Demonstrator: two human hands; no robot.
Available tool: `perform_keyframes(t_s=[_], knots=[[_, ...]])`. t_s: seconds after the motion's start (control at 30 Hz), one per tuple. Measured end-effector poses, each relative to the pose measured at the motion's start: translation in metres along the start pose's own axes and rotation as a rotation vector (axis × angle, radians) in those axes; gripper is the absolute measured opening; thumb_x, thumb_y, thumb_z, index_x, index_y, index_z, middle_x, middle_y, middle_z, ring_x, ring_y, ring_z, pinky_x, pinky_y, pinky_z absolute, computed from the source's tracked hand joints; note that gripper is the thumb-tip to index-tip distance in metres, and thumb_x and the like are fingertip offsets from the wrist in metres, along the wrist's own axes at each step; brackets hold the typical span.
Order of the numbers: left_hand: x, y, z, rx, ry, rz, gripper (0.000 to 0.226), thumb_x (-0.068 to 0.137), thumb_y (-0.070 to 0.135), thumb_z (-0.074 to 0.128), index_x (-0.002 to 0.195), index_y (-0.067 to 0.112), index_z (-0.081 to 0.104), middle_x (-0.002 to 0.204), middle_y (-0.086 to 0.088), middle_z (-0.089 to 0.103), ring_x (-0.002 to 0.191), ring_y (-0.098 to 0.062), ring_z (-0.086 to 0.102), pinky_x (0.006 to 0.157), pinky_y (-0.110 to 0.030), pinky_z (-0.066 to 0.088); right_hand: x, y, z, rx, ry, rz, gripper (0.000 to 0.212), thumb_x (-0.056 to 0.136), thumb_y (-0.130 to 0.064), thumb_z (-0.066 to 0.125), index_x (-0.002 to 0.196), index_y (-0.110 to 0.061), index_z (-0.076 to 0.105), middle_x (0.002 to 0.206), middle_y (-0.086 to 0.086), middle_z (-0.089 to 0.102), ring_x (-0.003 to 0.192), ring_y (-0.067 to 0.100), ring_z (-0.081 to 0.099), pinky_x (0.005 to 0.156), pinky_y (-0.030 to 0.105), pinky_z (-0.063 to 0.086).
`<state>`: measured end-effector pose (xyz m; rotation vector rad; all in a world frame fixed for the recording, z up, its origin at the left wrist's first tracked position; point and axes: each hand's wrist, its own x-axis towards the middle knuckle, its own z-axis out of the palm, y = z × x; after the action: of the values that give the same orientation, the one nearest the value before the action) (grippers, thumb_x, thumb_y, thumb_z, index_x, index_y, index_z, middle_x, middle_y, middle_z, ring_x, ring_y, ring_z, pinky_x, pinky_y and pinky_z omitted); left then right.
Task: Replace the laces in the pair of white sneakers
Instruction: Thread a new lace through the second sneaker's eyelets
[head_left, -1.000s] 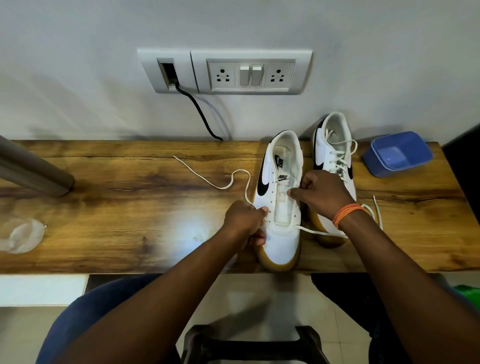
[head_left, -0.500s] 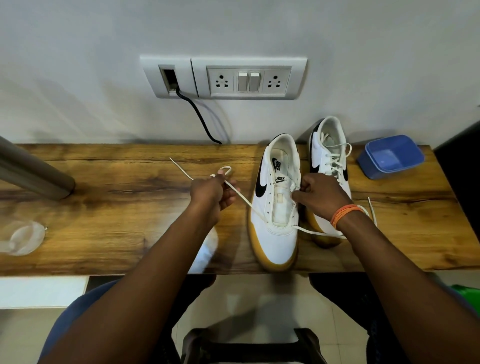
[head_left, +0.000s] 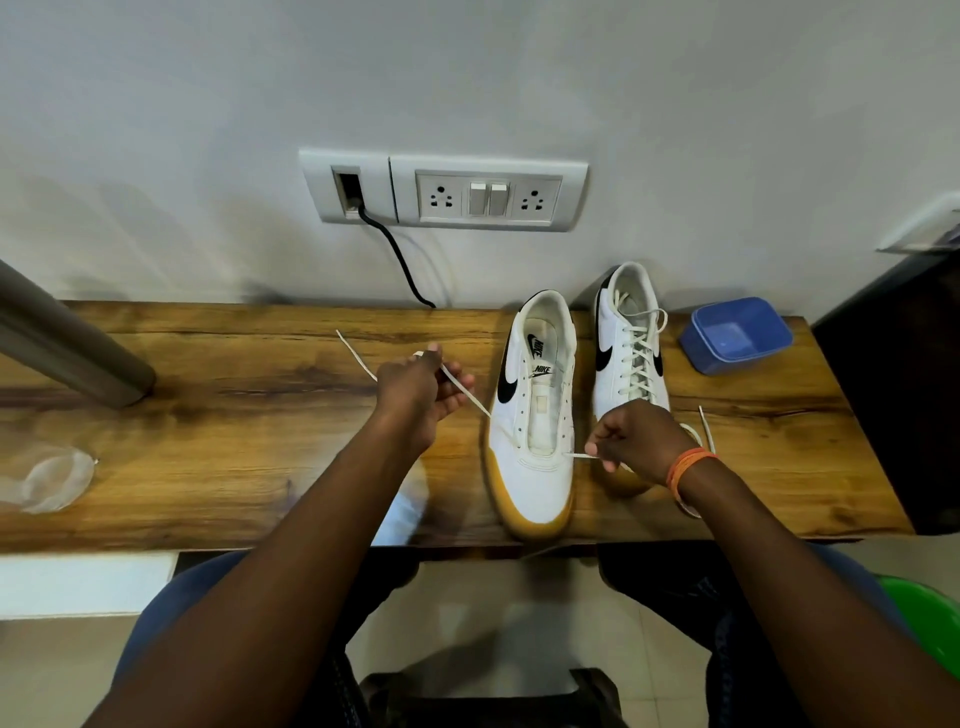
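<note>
At the bottom of the frame two forearms reach up from a dark stool (head_left: 488, 696) onto the wooden worktop (head_left: 234, 415). Right of centre, the right hand (head_left: 636, 436) pinches one end of the white lace (head_left: 470, 397) where it leaves the lowest right eyelet of the near sneaker (head_left: 535, 410). Left of centre, the left hand (head_left: 415, 387) has its fingers (head_left: 457, 387) curled round the other run of lace, drawn taut up and left from the lowest left eyelet.

The step in hand looks like evening the two ends after the first pass through the toe eyelets. Next, one tip has to be crossed over the tongue and fed into the following eyelet, which calls for a fresh pinch near the tip.

Half a second ago the right hand sat higher, by the shoe's tongue; now it is down at the toe eyelet.

Farther back, the second sneaker (head_left: 628, 343) stands fully laced beside a blue tub (head_left: 737, 332).
</note>
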<state>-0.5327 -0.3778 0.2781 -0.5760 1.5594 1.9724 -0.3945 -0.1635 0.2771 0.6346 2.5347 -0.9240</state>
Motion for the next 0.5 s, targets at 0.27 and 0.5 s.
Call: perform_keyframes(t_s=[0.27, 0.5], knots=[[-0.016, 0.000, -0.008, 0.034, -0.035, 0.075, 0.018, 0.102, 0.022, 0.051, 0.096, 0.006, 0.056, 0.074, -0.006, 0.062, 0.065, -0.020, 0.067, 0.069, -0.039, 0.060, -0.006, -0.005, -0.003, 0.041, -0.022, -0.009, 0.025, 0.090, -0.017, 0.068, 0.065, -0.024, 0.067, 0.056, -0.006, 0.066, 0.053, -0.004, 0.057, 0.059, 0.009, 0.038], [-0.046, 0.005, -0.003, 0.060, -0.090, 0.138, 0.019, 0.102, 0.023, 0.050, 0.100, 0.005, 0.055, 0.076, -0.007, 0.063, 0.070, -0.023, 0.066, 0.074, -0.040, 0.058, -0.045, -0.012, -0.026, 0.127, -0.025, -0.029, 0.016, 0.090, -0.016, 0.068, 0.082, -0.004, 0.074, 0.062, 0.002, 0.067, 0.052, 0.000, 0.055, 0.060, 0.013, 0.043]])
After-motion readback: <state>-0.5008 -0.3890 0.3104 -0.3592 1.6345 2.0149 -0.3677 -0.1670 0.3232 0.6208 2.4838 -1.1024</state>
